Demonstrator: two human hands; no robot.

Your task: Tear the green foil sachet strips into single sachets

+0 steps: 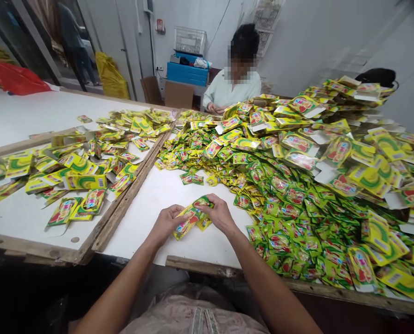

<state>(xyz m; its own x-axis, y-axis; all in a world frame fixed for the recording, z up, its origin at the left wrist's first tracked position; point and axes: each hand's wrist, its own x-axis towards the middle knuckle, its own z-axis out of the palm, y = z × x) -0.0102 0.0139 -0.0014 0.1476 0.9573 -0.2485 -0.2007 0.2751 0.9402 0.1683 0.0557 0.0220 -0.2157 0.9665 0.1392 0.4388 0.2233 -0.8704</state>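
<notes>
My left hand point(165, 224) and my right hand point(219, 214) both grip a small bunch of yellow-green sachets point(192, 216) just above the white table point(165, 195). Fingers of each hand are curled round the bunch's ends. A large heap of the same sachets point(283, 204) lies right of my hands. Flat yellow cartons point(332, 134) are piled on the heap's far and right sides.
A second white table point(22, 218) on the left carries scattered cartons and sachets point(81, 167). A wooden edge strip point(130, 195) divides the tables. A seated person in a pale shirt point(232, 88) works at the far end. Blue crates point(187, 73) stand behind.
</notes>
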